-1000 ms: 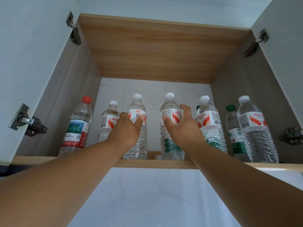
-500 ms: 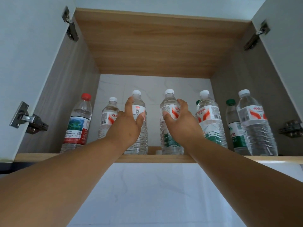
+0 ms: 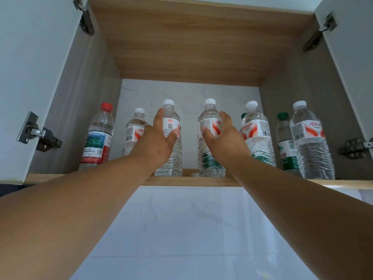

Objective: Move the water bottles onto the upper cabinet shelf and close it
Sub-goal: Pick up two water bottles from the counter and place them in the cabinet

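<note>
**Both hands on bottles at the upper shelf**

Head view: the left hand (image 3: 156,143) wraps its fingers and thumb round a white-capped bottle (image 3: 171,142) standing on the shelf (image 3: 187,181). The right hand (image 3: 226,141) grasps the neighbouring bottle (image 3: 210,126) likewise. Left of the left fingers stand a small bottle (image 3: 134,132) and a red-capped bottle (image 3: 99,138); right of the right fingers, three, perhaps four, more. Both cabinet doors (image 3: 30,77) are open.

"Wahaha" on white-capped bottle (image 3: 256,136) label, other labels' print too small
</note>
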